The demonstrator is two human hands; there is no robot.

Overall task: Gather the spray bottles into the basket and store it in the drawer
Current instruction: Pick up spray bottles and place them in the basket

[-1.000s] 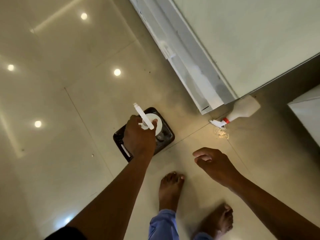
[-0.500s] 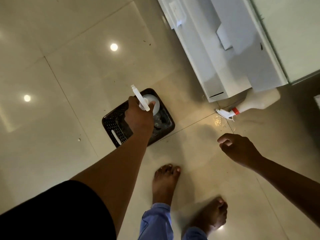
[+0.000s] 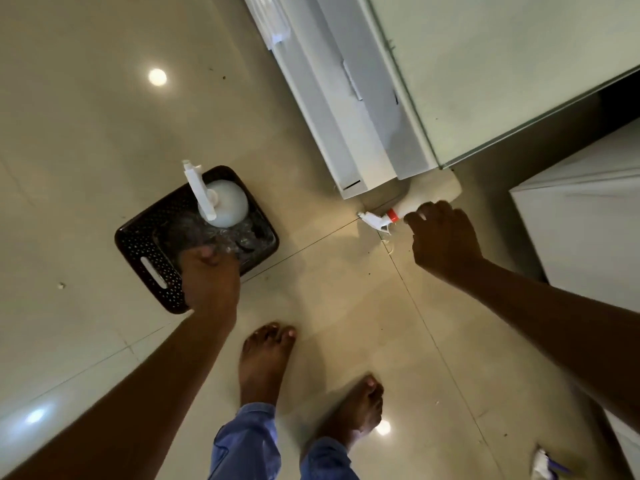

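1. Basket (image 3: 145, 251): dark perforated plastic w/ slot handle in one short side, sits on the tiled floor (image 3: 86, 168) left of centre.
2. White spray bottle (image 3: 227, 207) stands upright inside the basket at its far end, trigger head (image 3: 199, 188) on top w/ nozzle pointing away from the person. Crinkly clear plastic (image 3: 228, 239) lies in the basket beside it.
3. Left hand (image 3: 211, 280) is over the basket's near edge, fingers (image 3: 207, 254) curled down at the rim, apart from the bottle. Can't tell whether they actually grip the rim or only rest there.
4. Second spray bottle (image 3: 433, 197): pale body, red collar, white trigger head (image 3: 375, 220). Lies on its side on the floor, nozzle pointing left, just beside the lower corner of the white cabinet (image 3: 346, 133).
5. Right hand (image 3: 445, 237) reaches onto this bottle's neck end, fingers (image 3: 427, 211) curled over the body next to the red collar, touching it. Bottle is on the floor, not lifted; how firm the hold is can't be told.
6. Cabinet shows white stepped fronts above the lying bottle; which one is the drawer is unclear.
7. Person's bare feet (image 3: 266, 362) and blue trouser legs (image 3: 246, 441) at bottom centre, between the two arms.
8. Small white-and-blue item (image 3: 543, 467) at bottom right edge, too blurred to ID.
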